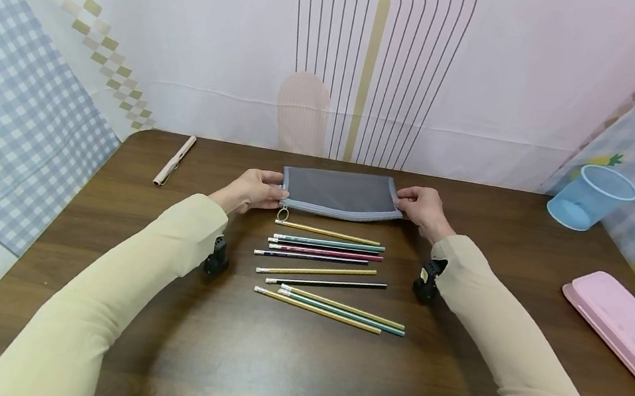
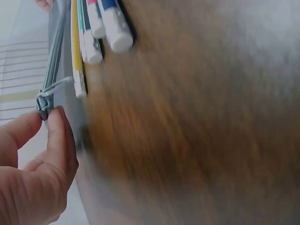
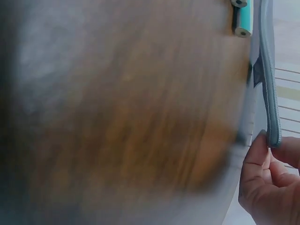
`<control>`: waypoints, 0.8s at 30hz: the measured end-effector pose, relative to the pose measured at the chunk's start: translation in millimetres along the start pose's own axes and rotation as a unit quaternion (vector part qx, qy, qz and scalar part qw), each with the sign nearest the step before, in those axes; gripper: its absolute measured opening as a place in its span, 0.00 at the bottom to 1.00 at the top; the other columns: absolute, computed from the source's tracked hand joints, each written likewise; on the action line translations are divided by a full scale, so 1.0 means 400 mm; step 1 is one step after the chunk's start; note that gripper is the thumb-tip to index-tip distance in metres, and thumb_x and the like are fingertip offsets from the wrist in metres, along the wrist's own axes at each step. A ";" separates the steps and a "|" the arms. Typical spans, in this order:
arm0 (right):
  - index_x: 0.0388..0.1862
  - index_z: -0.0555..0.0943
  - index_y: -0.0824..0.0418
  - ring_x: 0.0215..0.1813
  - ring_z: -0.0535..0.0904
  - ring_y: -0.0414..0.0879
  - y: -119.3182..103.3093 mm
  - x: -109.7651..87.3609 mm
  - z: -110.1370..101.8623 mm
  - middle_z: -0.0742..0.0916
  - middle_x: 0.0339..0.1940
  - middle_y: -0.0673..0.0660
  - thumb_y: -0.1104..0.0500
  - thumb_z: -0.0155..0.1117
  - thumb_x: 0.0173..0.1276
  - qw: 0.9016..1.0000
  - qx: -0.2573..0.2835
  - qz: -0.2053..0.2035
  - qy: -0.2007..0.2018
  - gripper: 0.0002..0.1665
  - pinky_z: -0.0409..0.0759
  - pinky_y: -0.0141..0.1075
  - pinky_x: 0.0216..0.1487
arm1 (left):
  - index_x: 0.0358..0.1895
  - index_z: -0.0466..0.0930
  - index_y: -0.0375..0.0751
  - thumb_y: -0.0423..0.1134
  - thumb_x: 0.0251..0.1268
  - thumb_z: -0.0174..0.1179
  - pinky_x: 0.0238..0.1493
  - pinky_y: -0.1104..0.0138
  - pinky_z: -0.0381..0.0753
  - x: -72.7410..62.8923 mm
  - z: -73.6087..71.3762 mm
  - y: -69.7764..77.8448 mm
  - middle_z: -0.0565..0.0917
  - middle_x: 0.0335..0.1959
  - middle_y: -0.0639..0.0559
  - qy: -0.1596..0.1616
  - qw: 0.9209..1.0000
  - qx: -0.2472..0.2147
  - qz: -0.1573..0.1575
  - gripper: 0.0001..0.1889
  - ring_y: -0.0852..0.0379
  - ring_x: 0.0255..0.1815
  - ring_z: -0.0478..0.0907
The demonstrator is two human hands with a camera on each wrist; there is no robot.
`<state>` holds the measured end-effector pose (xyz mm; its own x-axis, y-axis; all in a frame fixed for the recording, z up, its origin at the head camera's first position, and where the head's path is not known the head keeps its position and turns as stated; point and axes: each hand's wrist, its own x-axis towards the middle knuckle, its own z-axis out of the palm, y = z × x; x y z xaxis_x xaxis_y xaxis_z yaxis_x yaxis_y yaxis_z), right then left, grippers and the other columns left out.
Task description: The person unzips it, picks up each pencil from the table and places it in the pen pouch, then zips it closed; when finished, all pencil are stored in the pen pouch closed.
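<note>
A flat grey mesh zip pouch [image 1: 339, 191] with a pale blue-grey border is held at its two ends near the back of the table. My left hand [image 1: 258, 190] pinches its left end between thumb and fingers, beside the zip pull ring [image 1: 283, 214]. At the right end my right hand [image 1: 421, 208] pinches the corner. Both wrist views show the zip edge [image 2: 52, 61] raised over the wood, with the right fingertips at the zip's end [image 3: 274, 138]. In front of the pouch several pencils lie roughly side by side, among them a red pencil [image 1: 325, 252] and a yellow pencil [image 1: 316, 271].
A white pen [image 1: 174, 161] lies at the back left of the brown table [image 1: 295, 369]. On the right stand a light blue mesh cup [image 1: 588, 200] and a pink case [image 1: 627, 339]. A patterned cloth [image 1: 223, 45] hangs behind the table.
</note>
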<state>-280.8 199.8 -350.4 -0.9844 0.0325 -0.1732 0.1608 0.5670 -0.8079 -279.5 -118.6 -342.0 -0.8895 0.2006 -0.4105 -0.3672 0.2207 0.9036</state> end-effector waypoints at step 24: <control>0.46 0.81 0.70 0.24 0.79 0.46 -0.152 -0.160 0.218 0.84 0.29 0.64 0.66 0.63 0.63 0.962 0.000 -0.212 -0.169 0.13 0.82 0.33 0.28 | 0.74 0.49 0.43 0.24 0.66 0.49 0.28 0.79 0.79 -0.025 0.107 0.028 0.68 0.63 0.35 0.020 0.992 -0.122 -0.001 0.35 0.60 0.34 0.73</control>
<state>-221.2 91.6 -339.2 -0.8816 -0.4721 -0.0012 -0.2505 0.4699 -0.8464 -263.1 -77.5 -333.0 -0.8967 0.1617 -0.4121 -0.4201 -0.0174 0.9073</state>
